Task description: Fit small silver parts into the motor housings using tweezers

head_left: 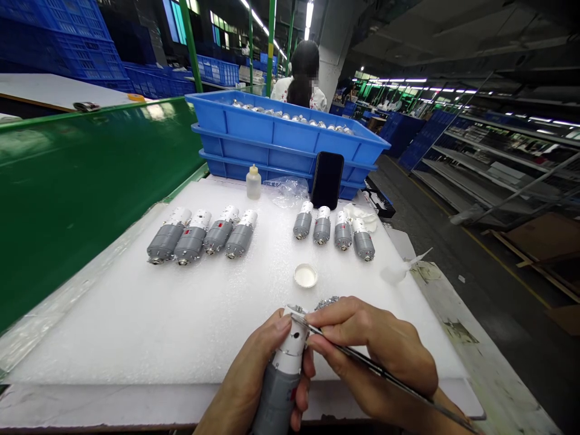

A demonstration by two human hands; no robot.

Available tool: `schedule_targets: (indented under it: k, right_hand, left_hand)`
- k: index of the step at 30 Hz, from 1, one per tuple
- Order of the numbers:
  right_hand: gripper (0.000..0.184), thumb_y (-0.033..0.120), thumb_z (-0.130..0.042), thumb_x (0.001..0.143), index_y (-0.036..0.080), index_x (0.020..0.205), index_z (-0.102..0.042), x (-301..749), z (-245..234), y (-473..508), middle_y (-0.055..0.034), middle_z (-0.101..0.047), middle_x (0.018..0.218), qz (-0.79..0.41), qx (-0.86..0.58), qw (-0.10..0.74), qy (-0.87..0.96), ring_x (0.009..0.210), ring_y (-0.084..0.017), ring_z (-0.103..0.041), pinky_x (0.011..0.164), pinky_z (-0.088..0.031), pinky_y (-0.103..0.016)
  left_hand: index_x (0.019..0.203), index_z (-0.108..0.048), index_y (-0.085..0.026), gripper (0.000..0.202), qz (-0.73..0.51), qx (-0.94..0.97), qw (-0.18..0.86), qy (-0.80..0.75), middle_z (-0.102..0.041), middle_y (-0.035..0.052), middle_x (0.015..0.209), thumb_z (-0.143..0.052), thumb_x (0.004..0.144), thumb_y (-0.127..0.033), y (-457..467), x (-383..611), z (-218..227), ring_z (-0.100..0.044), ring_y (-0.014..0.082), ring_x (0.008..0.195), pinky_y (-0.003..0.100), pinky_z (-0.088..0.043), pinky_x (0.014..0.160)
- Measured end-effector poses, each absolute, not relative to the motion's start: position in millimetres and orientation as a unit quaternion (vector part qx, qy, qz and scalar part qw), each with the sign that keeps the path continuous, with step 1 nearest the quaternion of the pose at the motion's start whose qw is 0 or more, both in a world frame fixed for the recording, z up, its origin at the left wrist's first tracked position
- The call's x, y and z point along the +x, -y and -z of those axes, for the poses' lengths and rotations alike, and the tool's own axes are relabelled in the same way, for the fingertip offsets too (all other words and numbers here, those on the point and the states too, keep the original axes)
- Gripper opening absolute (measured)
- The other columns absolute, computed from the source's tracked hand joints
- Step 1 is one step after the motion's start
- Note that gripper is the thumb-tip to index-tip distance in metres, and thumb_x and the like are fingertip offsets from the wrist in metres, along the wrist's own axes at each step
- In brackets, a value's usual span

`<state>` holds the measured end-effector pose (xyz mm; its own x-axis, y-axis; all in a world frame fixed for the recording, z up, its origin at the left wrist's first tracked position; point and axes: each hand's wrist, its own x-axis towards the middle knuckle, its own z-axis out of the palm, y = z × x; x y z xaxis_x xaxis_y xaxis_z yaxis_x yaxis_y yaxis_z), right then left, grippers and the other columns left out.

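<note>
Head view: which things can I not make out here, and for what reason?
All in the head view:
Held model: lower end cut off by the bottom edge.
Thin metal tool: too small to tell whether its tip grips anything.
Silvery pile: partly hidden behind the right hand.
Blue stack: lower contents hidden by bin walls.

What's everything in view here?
Foam sheet: 1, white, foreground
Resting models: 8, grey-white, four left, four right
Held model: 1, grey-white, front
Thin tool: 1, metallic, at held model
Shallow dish: 1, white, centre
Shiny heap: 1, silvery, right of dish
Crates: count unclear, blue, beyond sheet
Bottle: 1, translucent, before crates
Plastic film: 1, clear, beside bottle
Phone: 1, black, against crates
Person: 1, white top, beyond crates
Panel: 1, green, left
Shelving: uncounted, grey, right background
Left hand: 1, bare, around held model
Right hand: 1, bare, holding thin tool
</note>
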<state>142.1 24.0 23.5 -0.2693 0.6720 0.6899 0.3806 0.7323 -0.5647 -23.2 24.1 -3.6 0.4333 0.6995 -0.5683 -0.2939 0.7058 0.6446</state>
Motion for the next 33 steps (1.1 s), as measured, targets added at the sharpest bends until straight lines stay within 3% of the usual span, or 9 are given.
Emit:
schedule_targets:
  k: [13,21,24,27,29,33]
  right_hand:
    - [0.014,0.0,-0.07,0.086,0.013,0.089,-0.067,144,-22,-21,-0.0081,-0.08,0.088,-0.146,-0.336,0.494,0.788,0.075,-0.011,-0.076,0.072,-0.06,-0.015]
    - [0.018,-0.002,-0.07,0.085,0.014,0.094,-0.066,143,-25,-20,-0.0099,-0.08,0.09,-0.141,-0.335,0.509,0.78,0.083,-0.015,-0.079,0.075,-0.063,-0.02]
    - [0.023,0.002,-0.073,0.084,0.019,0.095,-0.064,147,-22,-16,-0.0052,-0.08,0.092,-0.127,-0.371,0.554,0.734,0.082,-0.017,-0.079,0.072,-0.063,-0.023]
    - [0.023,0.006,-0.075,0.082,0.024,0.092,-0.064,156,-10,-9,-0.002,-0.079,0.089,-0.122,-0.429,0.588,0.675,0.076,-0.017,-0.078,0.064,-0.061,-0.022]
    - [0.018,0.01,-0.075,0.084,0.024,0.085,-0.064,160,5,-5,-0.0019,-0.079,0.086,-0.122,-0.482,0.603,0.623,0.07,-0.016,-0.076,0.06,-0.058,-0.022]
    - [0.016,0.027,-0.076,0.085,0.024,0.075,-0.063,166,38,4,-0.004,-0.077,0.08,-0.129,-0.567,0.615,0.533,0.068,-0.019,-0.075,0.059,-0.058,-0.024]
  left_hand:
    - [0.061,-0.062,-0.019,0.061,-0.303,0.282,0.762,-0.498,-0.057,-0.0005,0.041,-0.06,0.079,-0.077,-21,-21,7,-0.047,0.0096,0.037,0.019,-0.036,0.042]
    - [0.056,-0.06,-0.018,0.065,-0.293,0.289,0.757,-0.508,-0.059,0.0008,0.046,-0.06,0.078,-0.079,-19,-20,2,-0.05,0.0095,0.042,0.02,-0.038,0.047]
    - [0.067,-0.062,-0.018,0.06,-0.302,0.294,0.76,-0.495,-0.062,0.0007,0.051,-0.057,0.082,-0.076,-26,-26,-7,-0.052,0.0105,0.045,0.021,-0.04,0.049]
    - [0.088,-0.066,-0.017,0.053,-0.335,0.366,0.714,-0.494,-0.071,0.0037,0.071,-0.049,0.09,-0.067,-54,-35,-23,-0.062,0.0133,0.056,0.023,-0.048,0.055]
    - [0.104,-0.063,-0.018,0.05,-0.332,0.495,0.609,-0.523,-0.074,0.006,0.093,-0.045,0.093,-0.064,-86,-35,-34,-0.07,0.0177,0.07,0.028,-0.054,0.059]
    - [0.12,-0.06,-0.017,0.043,-0.325,0.611,0.456,-0.559,-0.071,0.0067,0.101,-0.055,0.098,-0.054,-174,-14,-43,-0.069,0.0198,0.077,0.036,-0.058,0.065]
